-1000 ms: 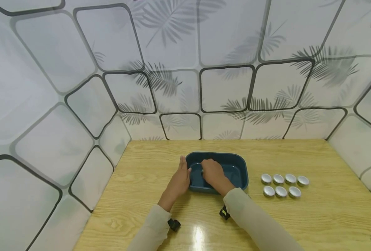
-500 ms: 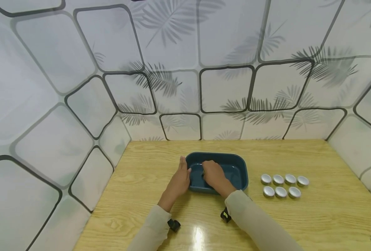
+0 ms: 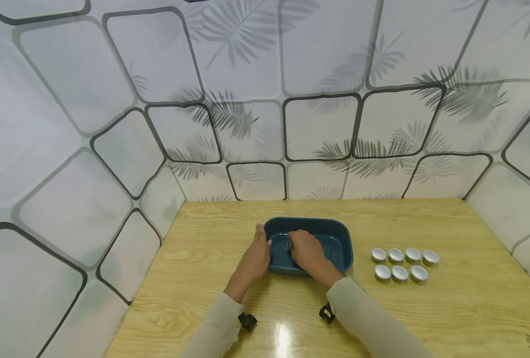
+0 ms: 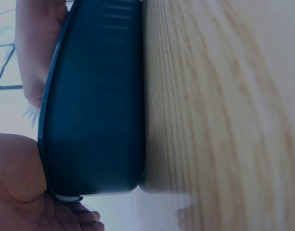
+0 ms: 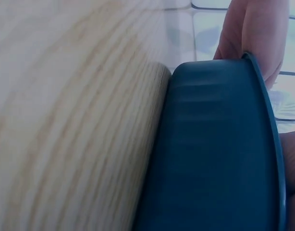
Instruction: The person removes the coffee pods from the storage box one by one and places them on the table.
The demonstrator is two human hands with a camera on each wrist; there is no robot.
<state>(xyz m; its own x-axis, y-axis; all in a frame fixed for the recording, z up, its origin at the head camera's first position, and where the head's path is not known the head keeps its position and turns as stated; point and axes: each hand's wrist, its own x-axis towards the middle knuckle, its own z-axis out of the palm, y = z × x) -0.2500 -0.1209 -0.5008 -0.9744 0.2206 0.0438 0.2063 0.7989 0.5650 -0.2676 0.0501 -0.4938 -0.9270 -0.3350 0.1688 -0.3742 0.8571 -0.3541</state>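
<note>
A dark blue rectangular baking dish point(image 3: 329, 237) lies on the table. My left hand point(image 3: 252, 261) holds its left end, thumb over the rim and fingers along the outer wall; the right wrist view also shows this left hand point(image 5: 263, 33) at the rim. My right hand point(image 3: 308, 249) reaches over the front wall into the dish, fingers bent down and pinching a small thing point(image 3: 289, 244) with a thin curved edge. Most of that thing is hidden behind the fingers, and I cannot tell its kind.
Several small white cups point(image 3: 399, 272) stand in two rows on the wooden table point(image 3: 193, 278), right of the dish. A wall covering with leaf patterns point(image 3: 256, 181) rises behind the table and along both sides.
My right hand has shifted slightly down and to the right inside the dish, its forearm too. The left hand keeps its place on the dish.
</note>
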